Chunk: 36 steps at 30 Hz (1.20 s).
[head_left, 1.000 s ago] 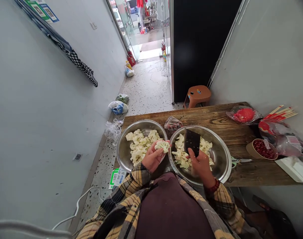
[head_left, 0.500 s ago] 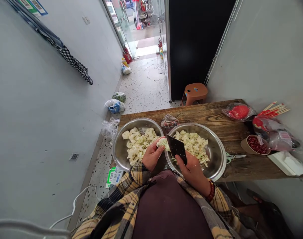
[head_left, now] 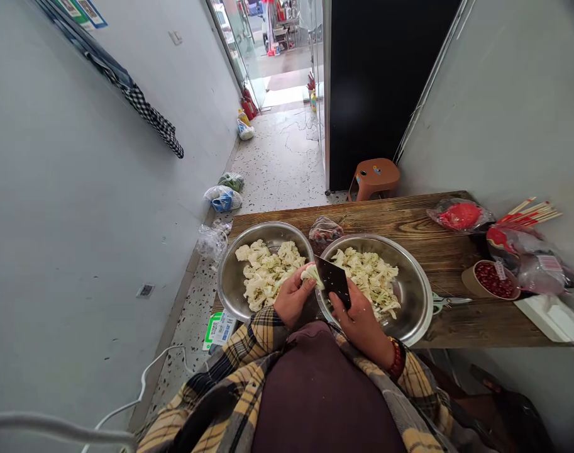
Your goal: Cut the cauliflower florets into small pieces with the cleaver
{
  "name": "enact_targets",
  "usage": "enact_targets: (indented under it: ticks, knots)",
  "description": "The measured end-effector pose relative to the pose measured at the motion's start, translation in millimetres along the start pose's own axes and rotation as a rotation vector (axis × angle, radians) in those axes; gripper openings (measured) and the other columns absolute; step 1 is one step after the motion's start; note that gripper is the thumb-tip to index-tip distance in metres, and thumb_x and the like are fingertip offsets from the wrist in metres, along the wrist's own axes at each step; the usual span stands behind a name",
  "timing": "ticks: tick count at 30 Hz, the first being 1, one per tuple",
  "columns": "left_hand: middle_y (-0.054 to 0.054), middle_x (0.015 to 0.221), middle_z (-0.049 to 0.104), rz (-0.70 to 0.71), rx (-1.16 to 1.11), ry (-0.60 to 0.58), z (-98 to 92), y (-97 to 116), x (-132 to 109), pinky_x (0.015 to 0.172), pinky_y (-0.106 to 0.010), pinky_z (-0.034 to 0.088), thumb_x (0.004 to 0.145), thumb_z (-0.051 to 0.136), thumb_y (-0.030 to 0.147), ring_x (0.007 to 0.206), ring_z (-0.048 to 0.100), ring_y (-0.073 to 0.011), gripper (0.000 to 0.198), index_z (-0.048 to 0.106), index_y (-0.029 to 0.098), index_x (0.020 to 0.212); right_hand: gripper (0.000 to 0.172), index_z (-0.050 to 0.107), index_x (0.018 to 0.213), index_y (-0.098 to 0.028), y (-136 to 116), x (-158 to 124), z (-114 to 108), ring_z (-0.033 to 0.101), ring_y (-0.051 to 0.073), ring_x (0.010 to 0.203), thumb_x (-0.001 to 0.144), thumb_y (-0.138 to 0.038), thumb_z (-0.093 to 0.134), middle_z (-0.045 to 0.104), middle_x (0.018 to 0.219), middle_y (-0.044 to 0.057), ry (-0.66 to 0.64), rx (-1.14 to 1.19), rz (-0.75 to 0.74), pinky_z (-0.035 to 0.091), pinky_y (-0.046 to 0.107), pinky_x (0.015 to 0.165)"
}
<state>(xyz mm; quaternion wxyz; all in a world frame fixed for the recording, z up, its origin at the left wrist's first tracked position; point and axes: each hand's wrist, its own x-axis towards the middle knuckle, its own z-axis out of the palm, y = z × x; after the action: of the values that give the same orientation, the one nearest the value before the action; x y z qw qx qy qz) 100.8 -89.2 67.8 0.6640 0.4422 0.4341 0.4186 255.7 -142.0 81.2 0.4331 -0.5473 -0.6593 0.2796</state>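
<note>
My left hand [head_left: 292,296] is closed around a pale cauliflower floret [head_left: 312,275], its stem pointing right. A dark, wide-bladed cleaver [head_left: 332,280] is gripped in my right hand [head_left: 358,314], its blade against the floret's stem side and dotted with small white bits. The handle is hidden in my fingers. Under and left of my left hand stands a metal bowl [head_left: 226,290] of cauliflower pieces [head_left: 268,270]. A second metal bowl [head_left: 421,302], under the cleaver and my right hand, also holds cut cauliflower [head_left: 371,277].
Behind the bowls lies a bagged dark food [head_left: 325,231] on the wooden table [head_left: 409,220]. Scissors [head_left: 451,301] rest right of the right bowl, near a tub of red beads or seeds [head_left: 495,280] and wrapped chopsticks [head_left: 529,212]. An orange stool [head_left: 376,176] stands beyond the table.
The whole view has shifted slightly to the right. Both hands keep their grips, and the cleaver stays at the floret with its blade turned a little.
</note>
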Motion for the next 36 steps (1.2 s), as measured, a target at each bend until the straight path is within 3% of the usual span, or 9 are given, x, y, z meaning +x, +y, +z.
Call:
enact_targets:
  ticks: [5,12,18,24,28,33,36]
  knots:
    - [-0.008,0.112,0.066,0.042,0.089,-0.050,2.6,-1.6,0.6,0.098,-0.038,0.041,0.077,0.066,0.043,0.107,0.057,-0.0248,0.048,0.062,0.017,0.116,0.025,0.052,0.115,-0.022,2.3,0.9,4.0,0.058,0.024,0.104,0.093,-0.026,0.041,0.059,0.109,0.010,0.060,-0.076,-0.088,0.051,0.040,0.088]
    - [-0.008,0.118,0.064,0.103,0.218,0.053,5.0,-4.8,1.7,0.104,-0.039,0.036,0.079,0.062,0.043,0.114,0.053,-0.0249,0.045,0.061,0.019,0.117,0.027,0.050,0.118,-0.022,2.2,5.5,10.5,0.056,0.023,0.106,0.094,-0.022,0.039,0.057,0.110,0.010,0.056,-0.052,-0.097,0.050,0.041,0.090]
    - [-0.005,0.096,0.068,0.016,0.060,0.032,3.1,-5.3,2.0,0.084,-0.030,0.045,0.073,0.070,0.037,0.088,0.060,-0.0181,0.042,0.064,0.016,0.109,0.021,0.054,0.109,-0.021,9.4,2.9,19.2,0.058,0.023,0.102,0.093,-0.026,0.041,0.061,0.105,0.010,0.090,-0.070,-0.072,0.049,0.040,0.089]
    - [0.001,0.072,0.062,-0.095,-0.110,0.044,7.3,-3.1,3.9,0.063,-0.021,0.041,0.059,0.078,0.023,0.063,0.052,-0.0086,0.034,0.065,0.014,0.089,0.027,0.054,0.110,-0.016,10.3,-3.5,21.1,0.061,0.024,0.093,0.093,-0.033,0.040,0.064,0.099,0.012,0.095,-0.060,0.045,0.050,0.039,0.082]
    - [0.000,0.072,0.064,-0.163,-0.148,0.031,11.0,-2.1,5.9,0.063,-0.021,0.041,0.057,0.078,0.020,0.063,0.053,-0.0090,0.030,0.067,0.013,0.084,0.023,0.057,0.104,-0.018,11.1,-8.0,18.8,0.060,0.022,0.096,0.094,-0.029,0.039,0.064,0.100,0.010,0.087,-0.080,-0.022,0.048,0.036,0.084]
    - [-0.004,0.081,0.069,-0.270,-0.277,-0.024,11.0,0.3,3.8,0.064,-0.023,0.042,0.057,0.075,0.016,0.065,0.057,-0.0101,0.041,0.069,0.014,0.097,0.024,0.059,0.091,-0.018,11.9,-11.8,11.6,0.060,0.019,0.075,0.093,-0.035,0.043,0.064,0.081,0.006,0.180,-0.056,0.137,0.048,0.031,0.068]
    - [-0.005,0.088,0.070,-0.265,-0.304,-0.071,11.6,1.5,3.2,0.068,-0.024,0.043,0.060,0.074,0.015,0.071,0.059,-0.0114,0.042,0.069,0.015,0.101,0.025,0.059,0.089,-0.018,11.8,-14.0,10.7,0.060,0.019,0.074,0.093,-0.037,0.043,0.064,0.080,0.006,0.206,-0.051,0.146,0.047,0.031,0.067]
